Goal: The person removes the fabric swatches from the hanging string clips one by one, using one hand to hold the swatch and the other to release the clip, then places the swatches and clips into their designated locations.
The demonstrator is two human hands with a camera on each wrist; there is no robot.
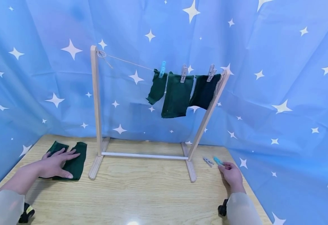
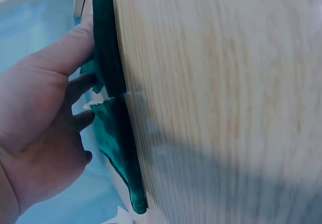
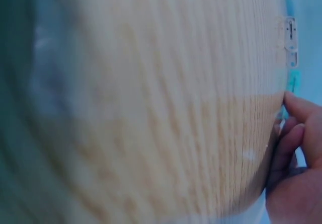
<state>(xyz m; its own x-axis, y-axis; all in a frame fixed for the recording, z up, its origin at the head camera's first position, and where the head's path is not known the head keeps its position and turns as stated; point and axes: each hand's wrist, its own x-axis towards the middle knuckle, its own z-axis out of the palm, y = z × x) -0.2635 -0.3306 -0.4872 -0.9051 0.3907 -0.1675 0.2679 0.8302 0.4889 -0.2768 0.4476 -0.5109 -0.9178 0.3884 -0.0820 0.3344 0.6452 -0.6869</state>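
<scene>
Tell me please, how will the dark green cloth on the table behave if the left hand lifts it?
The green cloth lies flat and creased under the left hand, so it is probably floppy. The hung pieces droop from small pegs, so it seems light. It cannot roll or tip.

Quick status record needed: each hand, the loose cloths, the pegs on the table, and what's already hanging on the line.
left hand: resting flat on the dark green cloths at the table's left
right hand: fingertips at the blue peg on the table
grey peg: lying just left of the blue one, untouched
drying rack: wooden frame with string line
hung cloths: three dark green pieces, each pegged, bunched toward the right post
</scene>
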